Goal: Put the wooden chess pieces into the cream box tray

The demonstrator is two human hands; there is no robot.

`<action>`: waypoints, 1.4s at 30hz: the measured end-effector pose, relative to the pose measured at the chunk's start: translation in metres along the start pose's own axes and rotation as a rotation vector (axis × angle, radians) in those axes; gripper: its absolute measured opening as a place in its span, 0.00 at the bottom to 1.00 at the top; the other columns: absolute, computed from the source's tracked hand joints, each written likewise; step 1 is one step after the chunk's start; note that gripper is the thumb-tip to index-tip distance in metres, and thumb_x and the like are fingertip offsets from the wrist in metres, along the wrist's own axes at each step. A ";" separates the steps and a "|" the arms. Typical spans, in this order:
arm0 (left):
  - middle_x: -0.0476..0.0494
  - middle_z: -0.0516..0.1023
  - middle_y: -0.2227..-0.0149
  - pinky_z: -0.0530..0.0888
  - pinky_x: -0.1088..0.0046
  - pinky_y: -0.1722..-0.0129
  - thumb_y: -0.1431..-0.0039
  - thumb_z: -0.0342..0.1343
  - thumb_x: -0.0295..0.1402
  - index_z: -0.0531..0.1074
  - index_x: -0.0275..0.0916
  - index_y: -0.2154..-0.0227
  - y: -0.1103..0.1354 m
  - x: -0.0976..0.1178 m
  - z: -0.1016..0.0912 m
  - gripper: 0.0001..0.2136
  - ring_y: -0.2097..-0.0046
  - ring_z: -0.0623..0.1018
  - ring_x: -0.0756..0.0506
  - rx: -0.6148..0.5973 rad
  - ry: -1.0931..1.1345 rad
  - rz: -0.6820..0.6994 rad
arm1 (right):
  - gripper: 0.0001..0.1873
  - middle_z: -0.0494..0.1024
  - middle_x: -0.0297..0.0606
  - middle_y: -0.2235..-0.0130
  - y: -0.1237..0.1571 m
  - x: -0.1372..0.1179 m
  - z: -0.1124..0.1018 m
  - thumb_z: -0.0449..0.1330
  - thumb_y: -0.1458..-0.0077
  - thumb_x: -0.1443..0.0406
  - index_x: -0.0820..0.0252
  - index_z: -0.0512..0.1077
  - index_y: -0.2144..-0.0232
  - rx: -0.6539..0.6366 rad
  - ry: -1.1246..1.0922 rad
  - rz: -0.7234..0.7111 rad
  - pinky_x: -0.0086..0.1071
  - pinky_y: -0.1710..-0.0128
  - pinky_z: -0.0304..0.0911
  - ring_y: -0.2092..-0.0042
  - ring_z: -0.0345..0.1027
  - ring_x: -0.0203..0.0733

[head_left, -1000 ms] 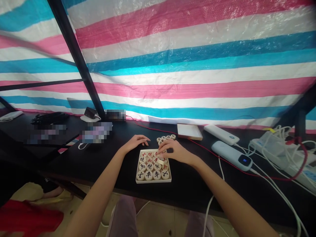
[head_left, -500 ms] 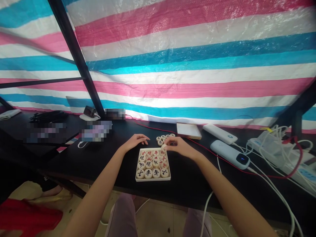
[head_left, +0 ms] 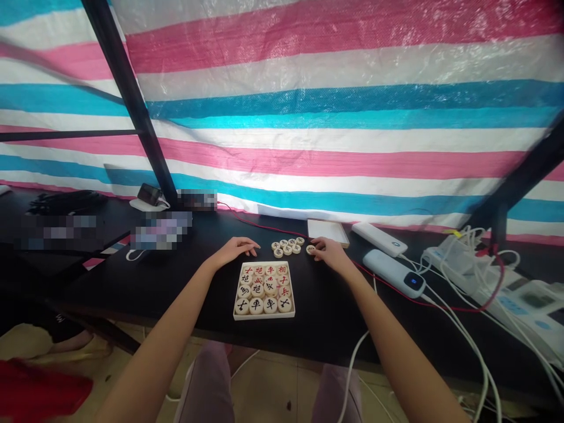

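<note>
A white tray (head_left: pixel 263 317) full of round Chinese chess pieces, marked with red and black characters, lies on the black table before me. Behind it several loose pieces (head_left: pixel 287 249) with black characters lie face up in two rows. My right hand (head_left: pixel 328 254) pinches one more chess piece (head_left: pixel 311 249) at its fingertips, low by the right end of the front row. Whether that piece rests on the table I cannot tell. To the left of the rows my left hand (head_left: pixel 235 249) is over the table with its fingers apart, holding nothing.
Behind my right hand is a shallow box lid (head_left: pixel 328 232). On the right lie a white power bank (head_left: pixel 379 238), a light blue device (head_left: pixel 393 273) and power strips with tangled cables (head_left: pixel 467 258). A red cable crosses the back. A black charger (head_left: pixel 148 192) stands at left.
My right hand has carried the chess piece from the tray's far right corner to the right end of the front row. My left hand stays beside the rows. The view has shifted slightly.
</note>
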State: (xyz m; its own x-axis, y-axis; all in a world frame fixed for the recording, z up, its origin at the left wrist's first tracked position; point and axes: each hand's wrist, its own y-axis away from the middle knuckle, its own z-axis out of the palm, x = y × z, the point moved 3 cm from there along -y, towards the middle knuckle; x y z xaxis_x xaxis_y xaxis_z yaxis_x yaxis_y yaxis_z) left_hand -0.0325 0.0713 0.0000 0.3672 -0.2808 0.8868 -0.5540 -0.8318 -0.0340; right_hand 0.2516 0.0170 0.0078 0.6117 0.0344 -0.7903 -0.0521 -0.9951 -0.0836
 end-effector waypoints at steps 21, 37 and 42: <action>0.42 0.77 0.69 0.67 0.70 0.61 0.47 0.51 0.41 0.74 0.35 0.63 -0.001 0.001 0.000 0.16 0.66 0.72 0.47 -0.008 -0.009 0.002 | 0.21 0.71 0.35 0.56 0.002 -0.003 0.001 0.51 0.52 0.78 0.51 0.75 0.63 0.090 0.398 -0.324 0.32 0.55 0.58 0.54 0.63 0.40; 0.42 0.77 0.69 0.67 0.70 0.61 0.47 0.51 0.42 0.74 0.35 0.63 -0.001 0.001 0.001 0.16 0.66 0.72 0.48 -0.006 -0.025 0.000 | 0.08 0.73 0.37 0.63 0.003 0.001 0.005 0.58 0.49 0.68 0.58 0.72 0.64 0.095 0.471 -0.253 0.29 0.63 0.58 0.65 0.66 0.38; 0.42 0.77 0.69 0.68 0.70 0.62 0.48 0.51 0.42 0.75 0.36 0.63 -0.001 0.002 0.001 0.16 0.67 0.72 0.48 0.001 -0.020 -0.008 | 0.08 0.73 0.37 0.64 0.004 0.001 0.009 0.58 0.49 0.65 0.57 0.71 0.64 0.135 0.483 -0.280 0.30 0.66 0.58 0.65 0.66 0.39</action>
State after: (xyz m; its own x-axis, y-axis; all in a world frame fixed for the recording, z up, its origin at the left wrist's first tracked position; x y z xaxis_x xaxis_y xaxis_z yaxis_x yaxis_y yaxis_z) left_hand -0.0309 0.0709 0.0012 0.3863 -0.2840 0.8776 -0.5504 -0.8344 -0.0277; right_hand 0.2453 0.0141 0.0010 0.9063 0.2176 -0.3624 0.0831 -0.9324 -0.3518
